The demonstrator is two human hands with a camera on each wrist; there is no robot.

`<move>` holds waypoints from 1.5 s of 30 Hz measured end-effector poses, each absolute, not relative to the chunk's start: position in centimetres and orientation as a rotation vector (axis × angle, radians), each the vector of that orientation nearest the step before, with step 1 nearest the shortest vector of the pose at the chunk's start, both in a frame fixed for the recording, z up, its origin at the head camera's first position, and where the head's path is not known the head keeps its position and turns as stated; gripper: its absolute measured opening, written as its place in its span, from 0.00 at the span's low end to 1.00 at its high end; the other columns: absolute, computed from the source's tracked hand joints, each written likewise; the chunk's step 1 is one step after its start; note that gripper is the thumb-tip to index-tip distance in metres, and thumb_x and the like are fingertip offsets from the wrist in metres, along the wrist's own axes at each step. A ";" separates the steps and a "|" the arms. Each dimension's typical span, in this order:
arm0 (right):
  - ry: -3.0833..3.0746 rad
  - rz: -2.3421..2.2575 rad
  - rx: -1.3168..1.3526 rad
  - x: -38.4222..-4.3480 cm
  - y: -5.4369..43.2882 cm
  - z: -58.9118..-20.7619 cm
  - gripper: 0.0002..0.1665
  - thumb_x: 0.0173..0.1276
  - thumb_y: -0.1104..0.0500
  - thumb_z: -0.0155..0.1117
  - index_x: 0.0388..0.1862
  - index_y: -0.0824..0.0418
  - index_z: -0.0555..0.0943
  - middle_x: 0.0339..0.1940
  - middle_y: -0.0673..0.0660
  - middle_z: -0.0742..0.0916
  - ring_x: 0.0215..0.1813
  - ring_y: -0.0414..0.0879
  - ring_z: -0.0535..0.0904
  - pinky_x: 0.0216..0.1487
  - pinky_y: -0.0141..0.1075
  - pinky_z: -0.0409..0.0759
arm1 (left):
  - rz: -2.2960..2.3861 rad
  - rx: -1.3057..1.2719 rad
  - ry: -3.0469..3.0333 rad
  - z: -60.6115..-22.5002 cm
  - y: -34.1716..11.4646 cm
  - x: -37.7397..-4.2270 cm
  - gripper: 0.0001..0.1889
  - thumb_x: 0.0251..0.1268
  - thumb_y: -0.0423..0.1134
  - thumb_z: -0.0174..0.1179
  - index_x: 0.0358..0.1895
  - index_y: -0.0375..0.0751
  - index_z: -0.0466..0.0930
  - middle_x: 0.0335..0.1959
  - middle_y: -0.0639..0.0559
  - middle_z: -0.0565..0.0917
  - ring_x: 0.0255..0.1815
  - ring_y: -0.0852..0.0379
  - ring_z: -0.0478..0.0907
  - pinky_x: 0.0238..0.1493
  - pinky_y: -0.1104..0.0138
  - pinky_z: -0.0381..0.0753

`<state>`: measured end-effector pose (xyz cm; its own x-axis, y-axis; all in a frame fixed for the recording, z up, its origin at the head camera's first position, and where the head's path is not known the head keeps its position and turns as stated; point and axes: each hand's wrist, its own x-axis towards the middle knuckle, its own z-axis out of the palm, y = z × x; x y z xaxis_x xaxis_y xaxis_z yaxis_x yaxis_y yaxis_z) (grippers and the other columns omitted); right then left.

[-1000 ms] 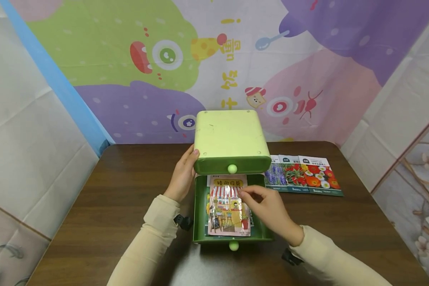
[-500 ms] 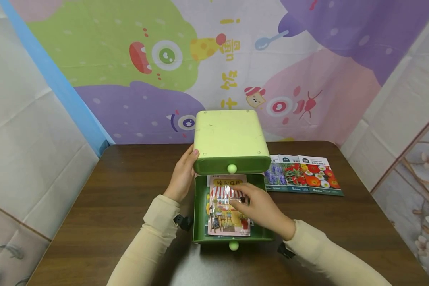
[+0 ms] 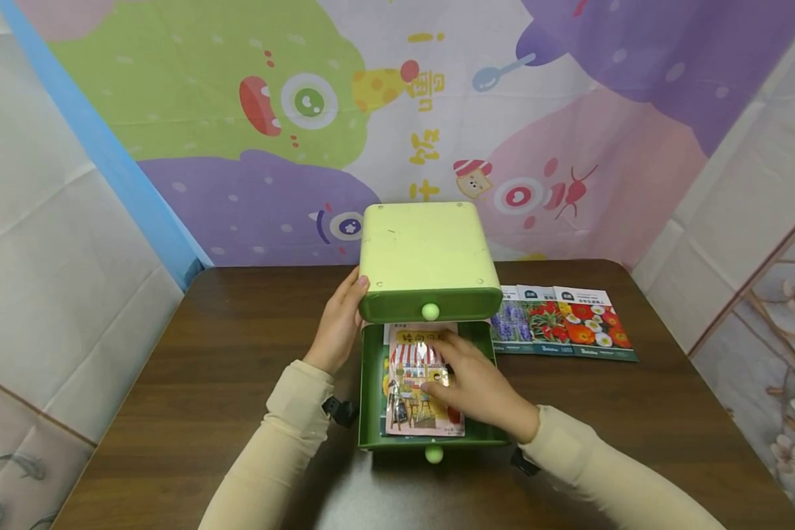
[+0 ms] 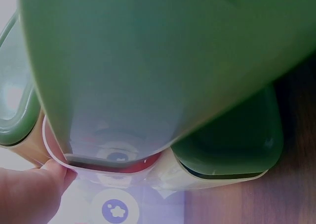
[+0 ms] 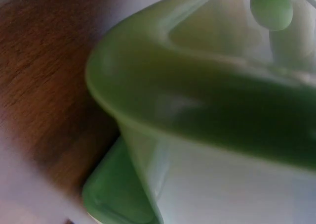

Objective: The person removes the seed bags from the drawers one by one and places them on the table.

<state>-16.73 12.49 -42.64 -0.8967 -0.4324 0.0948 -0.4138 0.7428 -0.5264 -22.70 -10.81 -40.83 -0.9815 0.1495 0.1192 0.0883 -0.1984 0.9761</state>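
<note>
- One pink packet (image 3: 407, 394) lies atop others, number unclear, in the one pulled-out drawer (image 3: 371, 390), near its front edge.
- Right hand (image 3: 483, 384): fingers loosely extended over the packet's upper right, thumb at its middle.
- One two-drawer cabinet (image 3: 430, 246); the left hand's (image 3: 336, 325) fingers grip its left side.
- Three flower packets (image 3: 548, 324) overlap toward the worktop's (image 3: 238, 361) right rear corner.

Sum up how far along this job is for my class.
Done: one drawer is pulled out from the box, with a pink packet lying in it. In hand: the left hand touches the box's side while the right hand is over the pink packet. Remaining, probably: shutting the drawer, which stands open. Flower packets lie on the table beside the box; whether they belong inside, I cannot tell.
</note>
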 end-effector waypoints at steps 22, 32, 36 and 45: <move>2.863 -0.941 -0.689 -16.7 11.8 -43.2 0.43 0.62 0.47 0.71 0.73 0.56 0.68 0.77 0.66 0.64 0.73 0.63 0.65 0.67 0.58 0.70 | 2.388 0.262 1.952 -40.8 -10.8 -22.6 0.35 0.77 0.54 0.46 0.79 0.45 0.47 0.78 0.50 0.56 0.76 0.54 0.60 0.76 0.59 0.59; 2.828 -1.054 -0.715 -16.5 11.6 -43.3 0.39 0.64 0.51 0.70 0.73 0.57 0.69 0.75 0.64 0.68 0.37 0.47 0.83 0.54 0.48 0.79 | 2.397 0.273 1.947 -40.7 -10.7 -22.6 0.35 0.77 0.53 0.46 0.79 0.44 0.47 0.78 0.50 0.56 0.76 0.54 0.60 0.77 0.60 0.58; 2.829 -1.123 -0.732 -16.4 11.6 -43.3 0.37 0.64 0.53 0.69 0.71 0.59 0.70 0.72 0.62 0.72 0.65 0.57 0.75 0.63 0.54 0.76 | 2.410 0.272 1.936 -40.7 -10.7 -22.6 0.34 0.78 0.53 0.45 0.79 0.44 0.47 0.78 0.49 0.56 0.76 0.54 0.60 0.77 0.60 0.58; 2.732 -1.265 -0.647 -16.3 11.5 -43.1 0.36 0.65 0.55 0.68 0.71 0.58 0.71 0.73 0.64 0.70 0.68 0.62 0.72 0.65 0.59 0.72 | 2.415 0.276 1.939 -40.8 -10.7 -22.6 0.34 0.77 0.52 0.46 0.79 0.43 0.48 0.78 0.49 0.56 0.76 0.54 0.60 0.76 0.60 0.59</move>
